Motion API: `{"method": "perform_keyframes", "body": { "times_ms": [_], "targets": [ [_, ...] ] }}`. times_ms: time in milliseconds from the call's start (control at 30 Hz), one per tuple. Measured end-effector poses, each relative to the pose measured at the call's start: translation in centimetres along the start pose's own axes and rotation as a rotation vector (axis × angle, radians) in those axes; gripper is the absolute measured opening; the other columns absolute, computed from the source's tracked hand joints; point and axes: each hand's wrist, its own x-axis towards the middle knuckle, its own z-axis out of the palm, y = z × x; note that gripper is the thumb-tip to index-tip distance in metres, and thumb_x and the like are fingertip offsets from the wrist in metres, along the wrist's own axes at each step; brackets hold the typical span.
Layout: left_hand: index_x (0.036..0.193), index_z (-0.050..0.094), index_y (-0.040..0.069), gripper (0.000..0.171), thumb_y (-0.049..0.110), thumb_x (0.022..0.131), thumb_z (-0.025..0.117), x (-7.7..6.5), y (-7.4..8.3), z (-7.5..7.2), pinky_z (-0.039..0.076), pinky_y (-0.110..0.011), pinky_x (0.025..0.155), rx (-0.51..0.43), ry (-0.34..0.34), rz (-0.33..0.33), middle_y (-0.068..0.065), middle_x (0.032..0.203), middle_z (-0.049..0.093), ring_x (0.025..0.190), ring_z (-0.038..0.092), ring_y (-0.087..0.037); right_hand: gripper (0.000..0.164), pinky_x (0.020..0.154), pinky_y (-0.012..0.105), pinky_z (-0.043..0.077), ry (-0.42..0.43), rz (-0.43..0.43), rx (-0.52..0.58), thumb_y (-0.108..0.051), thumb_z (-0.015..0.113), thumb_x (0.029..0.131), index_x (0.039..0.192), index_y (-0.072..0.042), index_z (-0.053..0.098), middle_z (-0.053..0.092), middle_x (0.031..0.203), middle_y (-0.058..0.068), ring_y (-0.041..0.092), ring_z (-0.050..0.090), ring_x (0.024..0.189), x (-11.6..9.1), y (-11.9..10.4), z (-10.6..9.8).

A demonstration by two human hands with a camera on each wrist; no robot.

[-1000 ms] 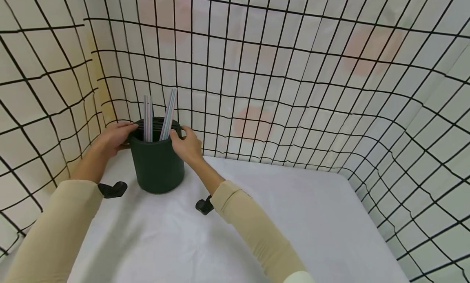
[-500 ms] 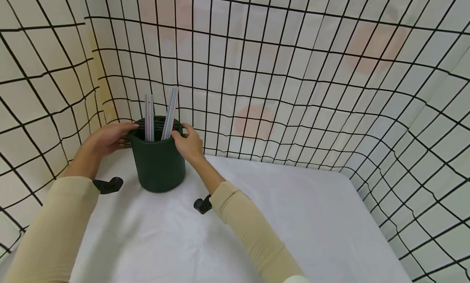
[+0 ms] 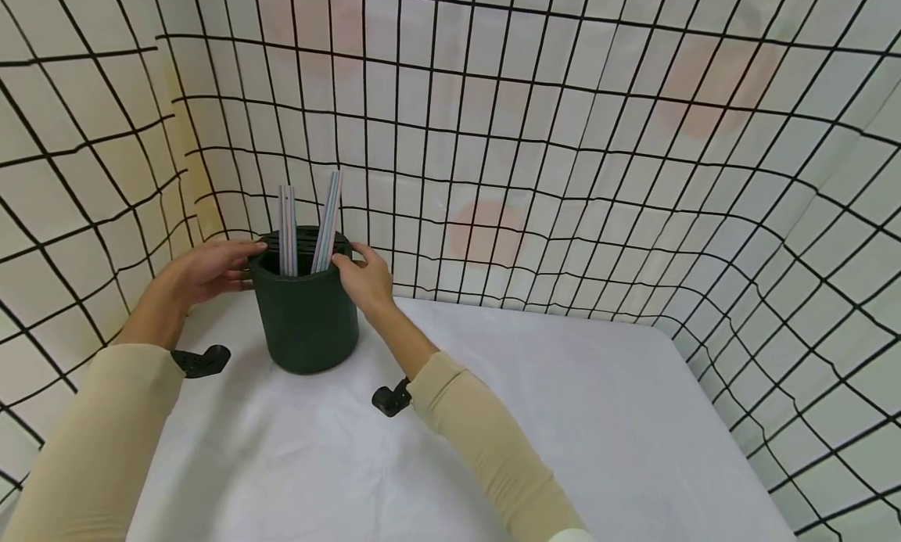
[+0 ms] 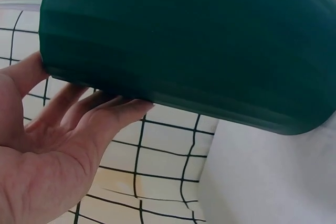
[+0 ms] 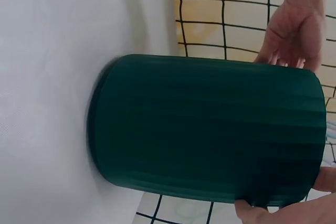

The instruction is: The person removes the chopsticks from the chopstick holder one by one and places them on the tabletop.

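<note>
A dark green, round utensil holder [image 3: 310, 323] stands upright on the white cloth, with dark slots across the back of its top. Two bundles of thin pastel sticks, the left bundle [image 3: 288, 229] and the right bundle [image 3: 328, 221], rise out of its front opening. On the left side, my left hand [image 3: 211, 268] touches the holder near the rim, its fingers [image 4: 113, 116] stretched along the wall and its thumb at the rim edge. My right hand [image 3: 366, 280] grips the opposite side of the rim, thumb on top and a fingertip [image 5: 248, 209] against the wall.
Black wire grid panels [image 3: 493, 135] close in the back and both sides, with pale sheeting behind them. The holder stands in the back left corner. White cloth [image 3: 528, 401] covers the table surface. A black wrist camera [image 3: 204, 361] sits at each sleeve cuff.
The holder has shifted very slightly to the right. My left wrist has moved a little left and the fingers have spread lower along the wall. My right hand keeps its hold.
</note>
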Motion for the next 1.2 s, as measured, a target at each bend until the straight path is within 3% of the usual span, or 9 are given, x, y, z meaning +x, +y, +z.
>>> {"method": "perform_keyframes", "body": {
  "times_ms": [367, 500, 600, 833, 1200],
  "targets": [
    [0.141, 0.041, 0.002, 0.057, 0.040, 0.103, 0.059, -0.7, -0.1, 2.0, 0.061, -0.032, 0.096, -0.032, -0.018, 0.008, 0.012, 0.101, 0.069, 0.097, 0.069, -0.007, 0.049, 0.105, 0.046, 0.054, -0.093, -0.039, -0.023, -0.038, 0.066, 0.098, 0.145, -0.025, 0.057, 0.068, 0.134, 0.006, 0.025, 0.065, 0.123, -1.1, 0.6, -3.6],
    [0.140, 0.045, 0.001, 0.056, 0.039, 0.102, 0.061, -1.0, -0.3, 3.4, 0.061, -0.034, 0.095, -0.036, -0.028, 0.033, 0.011, 0.102, 0.071, 0.098, 0.070, -0.008, 0.051, 0.103, 0.046, 0.055, -0.123, -0.048, -0.041, -0.040, 0.067, 0.097, 0.145, -0.025, 0.058, 0.072, 0.127, 0.005, 0.023, 0.068, 0.119, -1.7, 1.2, -5.7],
    [0.142, 0.046, -0.001, 0.057, 0.037, 0.102, 0.062, -1.3, -0.3, 4.6, 0.061, -0.037, 0.096, -0.044, -0.042, 0.051, 0.009, 0.102, 0.072, 0.098, 0.071, -0.010, 0.051, 0.102, 0.043, 0.056, -0.138, -0.057, -0.046, -0.040, 0.068, 0.097, 0.144, -0.026, 0.058, 0.074, 0.123, 0.004, 0.020, 0.069, 0.116, -2.1, 1.7, -7.4],
    [0.147, 0.041, -0.003, 0.066, 0.037, 0.101, 0.065, -1.4, 0.6, 8.1, 0.055, -0.047, 0.102, -0.057, -0.069, 0.068, 0.007, 0.103, 0.072, 0.096, 0.071, -0.011, 0.047, 0.100, 0.038, 0.059, -0.173, -0.050, 0.074, -0.029, 0.071, 0.097, 0.141, -0.017, 0.062, 0.073, 0.122, 0.013, 0.024, 0.071, 0.112, -2.8, 2.5, -11.2],
    [0.139, 0.052, -0.004, 0.059, 0.034, 0.098, 0.070, -0.8, 1.1, 13.8, 0.061, -0.042, 0.094, -0.117, -0.070, 0.114, 0.003, 0.098, 0.072, 0.093, 0.072, -0.012, 0.048, 0.096, 0.036, 0.060, -0.143, -0.013, 0.126, -0.022, 0.072, 0.097, 0.141, -0.008, 0.061, 0.070, 0.129, 0.014, 0.027, 0.070, 0.116, -4.5, 4.0, -17.1]
  ]
}}
